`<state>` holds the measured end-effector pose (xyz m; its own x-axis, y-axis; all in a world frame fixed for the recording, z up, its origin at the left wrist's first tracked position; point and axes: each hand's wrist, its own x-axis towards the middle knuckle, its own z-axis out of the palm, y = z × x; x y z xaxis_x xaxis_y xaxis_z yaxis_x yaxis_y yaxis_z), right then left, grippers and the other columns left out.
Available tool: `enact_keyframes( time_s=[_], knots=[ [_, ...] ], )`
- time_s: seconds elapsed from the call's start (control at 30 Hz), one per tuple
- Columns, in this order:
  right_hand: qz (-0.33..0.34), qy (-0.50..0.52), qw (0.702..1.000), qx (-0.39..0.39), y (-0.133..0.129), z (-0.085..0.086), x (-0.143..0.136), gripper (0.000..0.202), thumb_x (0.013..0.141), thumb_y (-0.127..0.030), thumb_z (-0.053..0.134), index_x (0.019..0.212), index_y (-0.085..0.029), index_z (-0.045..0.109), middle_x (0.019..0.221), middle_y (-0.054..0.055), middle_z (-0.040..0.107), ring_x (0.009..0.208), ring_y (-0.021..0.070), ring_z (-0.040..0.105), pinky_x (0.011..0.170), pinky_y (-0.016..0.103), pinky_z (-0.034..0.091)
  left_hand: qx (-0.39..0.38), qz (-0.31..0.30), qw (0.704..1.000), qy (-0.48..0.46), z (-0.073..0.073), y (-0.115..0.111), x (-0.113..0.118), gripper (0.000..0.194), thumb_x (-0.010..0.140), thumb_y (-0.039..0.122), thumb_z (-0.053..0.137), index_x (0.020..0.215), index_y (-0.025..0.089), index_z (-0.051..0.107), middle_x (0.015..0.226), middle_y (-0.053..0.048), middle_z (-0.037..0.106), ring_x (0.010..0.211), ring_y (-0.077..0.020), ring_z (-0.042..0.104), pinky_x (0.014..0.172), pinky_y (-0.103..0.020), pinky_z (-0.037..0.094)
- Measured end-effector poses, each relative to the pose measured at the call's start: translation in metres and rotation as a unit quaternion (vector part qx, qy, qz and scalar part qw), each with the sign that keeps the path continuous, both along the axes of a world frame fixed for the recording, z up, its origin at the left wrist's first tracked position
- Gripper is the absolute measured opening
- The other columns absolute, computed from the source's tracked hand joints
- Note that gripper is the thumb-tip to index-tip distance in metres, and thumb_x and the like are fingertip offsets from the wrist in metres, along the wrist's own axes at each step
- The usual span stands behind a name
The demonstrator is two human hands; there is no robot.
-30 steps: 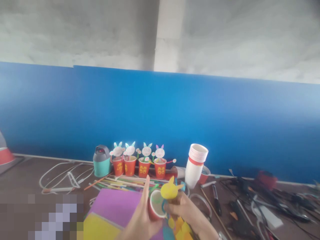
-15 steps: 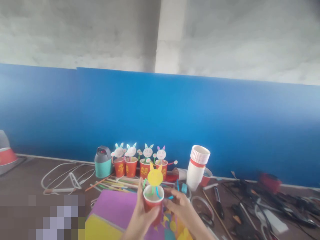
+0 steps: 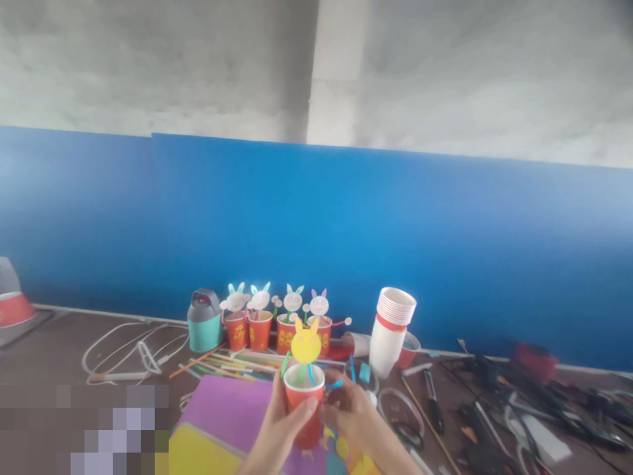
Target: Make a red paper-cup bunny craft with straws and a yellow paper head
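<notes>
My left hand (image 3: 284, 422) is wrapped round a red paper cup (image 3: 309, 432) with a white rim, its thumb across the front. A yellow paper animal head (image 3: 305, 346) with two ears stands up from the cup on a green stem. A green strip leans out at the left, and a blue strip (image 3: 334, 384) sticks out at the right. Close against the cup's right side, my right hand (image 3: 350, 408) has its fingers curled near the blue strip; what its fingertips grip, if anything, is too small to make out.
Four red cups with rabbit heads (image 3: 293, 301) stand behind. Stacked white cups (image 3: 388, 340) are at right, beside a marker (image 3: 432, 399) and tangled cables. Purple paper (image 3: 230, 406) lies at front left, coloured strips behind it, and a teal container (image 3: 204, 330) further back.
The fingers of my right hand have curled in lower beside the cup, and the blue strip at its right now points slightly up. The yellow head has shifted a little left and up.
</notes>
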<state>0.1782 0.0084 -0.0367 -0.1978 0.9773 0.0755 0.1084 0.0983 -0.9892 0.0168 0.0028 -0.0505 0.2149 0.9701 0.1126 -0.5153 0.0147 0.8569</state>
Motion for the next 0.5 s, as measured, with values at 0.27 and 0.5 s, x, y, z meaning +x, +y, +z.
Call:
enact_keyframes(
  time_s=[0.27, 0.5],
  knots=[
    [-0.045, 0.053, 0.997, -0.015, -0.003, 0.0, -0.01, 0.058, 0.055, -0.041, 0.084, 0.104, -0.018, 0.064, 0.085, 0.008, 0.075, 0.081, 0.0279, 0.069, 0.074, 0.04, 0.052, -0.071, 0.068, 0.995, -0.022, -0.006, 0.008, -0.007, 0.049, 0.077, 0.049, 0.068, 0.12, 0.025, 0.063, 0.125, -0.007, 0.065, 0.128, -0.0309, 0.048, 0.105, -0.04, 0.039],
    [-0.031, 0.085, 0.996, -0.01, -0.002, -0.004, -0.004, 0.059, 0.058, -0.043, 0.083, 0.107, -0.015, 0.063, 0.091, 0.011, 0.075, 0.09, 0.0302, 0.068, 0.085, 0.047, 0.049, -0.022, 0.079, 0.996, 0.021, 0.01, 0.018, -0.018, 0.03, 0.07, 0.043, 0.076, 0.087, 0.018, 0.075, 0.091, -0.008, 0.076, 0.096, -0.0286, 0.067, 0.089, -0.037, 0.049]
  ],
)
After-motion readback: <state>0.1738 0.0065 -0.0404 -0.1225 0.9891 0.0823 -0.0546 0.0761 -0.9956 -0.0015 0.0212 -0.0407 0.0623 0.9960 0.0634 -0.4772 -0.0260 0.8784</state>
